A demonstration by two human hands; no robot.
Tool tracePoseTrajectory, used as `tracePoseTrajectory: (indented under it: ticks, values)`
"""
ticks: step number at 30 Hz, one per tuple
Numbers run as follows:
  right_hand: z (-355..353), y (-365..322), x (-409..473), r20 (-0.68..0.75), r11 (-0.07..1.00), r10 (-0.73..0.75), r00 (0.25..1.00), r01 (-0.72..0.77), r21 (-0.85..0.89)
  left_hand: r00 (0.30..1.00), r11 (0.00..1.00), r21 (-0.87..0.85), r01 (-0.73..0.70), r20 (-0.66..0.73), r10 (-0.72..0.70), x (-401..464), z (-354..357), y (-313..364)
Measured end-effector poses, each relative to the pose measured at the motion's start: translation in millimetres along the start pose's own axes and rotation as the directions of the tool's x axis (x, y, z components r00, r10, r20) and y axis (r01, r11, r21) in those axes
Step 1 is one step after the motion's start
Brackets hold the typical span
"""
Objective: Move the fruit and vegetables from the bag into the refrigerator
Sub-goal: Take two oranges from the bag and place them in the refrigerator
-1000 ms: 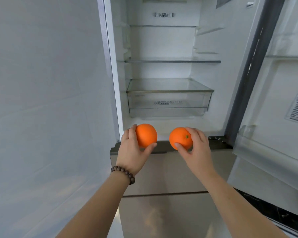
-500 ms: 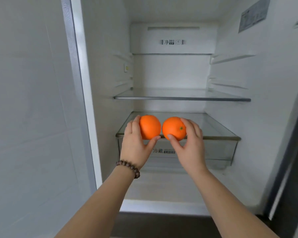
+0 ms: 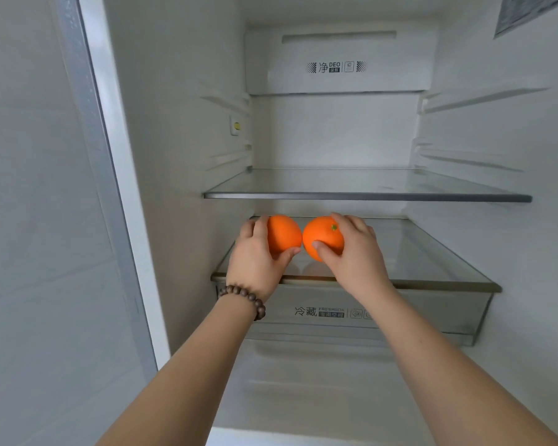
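Two oranges sit side by side inside the open refrigerator, just above the glass lid point(image 3: 432, 268) of the crisper drawer. My left hand point(image 3: 255, 262), with a bead bracelet at the wrist, grips the left orange point(image 3: 285, 235). My right hand point(image 3: 355, 259) grips the right orange point(image 3: 322, 241), whose green stem end faces up. The two fruits nearly touch. Faint orange reflections show on the glass beneath them. The bag is out of view.
A bare glass shelf point(image 3: 368, 196) spans the compartment just above my hands. The clear crisper drawer point(image 3: 432, 313) hangs below the lid. The fridge's left wall point(image 3: 181, 188) and a pale outer panel point(image 3: 29, 220) stand to the left.
Both hands have carried the oranges forward and up, from in front of the fridge into it, over the drawer lid. The view has closed in on the compartment.
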State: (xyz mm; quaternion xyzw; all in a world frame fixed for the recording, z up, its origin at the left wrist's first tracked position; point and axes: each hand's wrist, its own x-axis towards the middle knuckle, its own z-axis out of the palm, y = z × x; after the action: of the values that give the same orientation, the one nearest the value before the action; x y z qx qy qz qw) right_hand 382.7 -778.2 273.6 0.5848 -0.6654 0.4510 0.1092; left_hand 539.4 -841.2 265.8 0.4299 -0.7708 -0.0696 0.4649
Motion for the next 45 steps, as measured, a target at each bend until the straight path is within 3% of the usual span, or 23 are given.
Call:
tracePoseTrajectory:
  ticks: [8, 11, 13, 19, 25, 35, 45]
  values:
    - [1.3, 2.9, 12.5, 0.127, 1.0, 0.022, 0.992, -0.024, 0.013, 0.997, 0.996, 0.063, -0.065, 0.042, 0.063, -0.6, -3.9, -3.2]
    - [-3.5, 2.3, -1.5, 0.124, 0.993, -0.089, 0.988, 0.097, -0.066, 0.979, 0.966, 0.158, -0.204, 0.054, 0.198, -11.4, -10.2, -2.1]
    - [-3.8, 2.3, -8.9, 0.166, 0.971, -0.183, 0.969, 0.204, -0.123, 0.963, 0.937, 0.232, -0.261, 0.136, 0.234, -12.5, -11.2, -1.8]
    - [0.5, -3.1, 6.8, 0.393, 0.959, -0.079, 0.916, 0.178, -0.222, 0.916, 0.923, 0.304, -0.235, 0.386, 0.106, 8.1, -7.8, -2.9]
    - [11.1, -7.9, 33.5, 0.499, 0.948, 0.016, 0.867, 0.145, -0.284, 0.855, 0.941, 0.303, -0.152, 0.518, -0.029, 29.4, 2.6, -10.3]
    - [26.8, -1.9, 54.0, 0.532, 0.941, 0.094, 0.842, 0.099, -0.323, 0.834, 0.946, 0.306, -0.105, 0.545, -0.084, 42.1, 4.2, -14.5]
    - [8.8, -18.6, 12.4, 0.385, 0.961, 0.031, 0.923, 0.079, -0.266, 0.907, 0.931, 0.328, -0.16, 0.421, 0.007, 4.7, -14.0, -5.4]
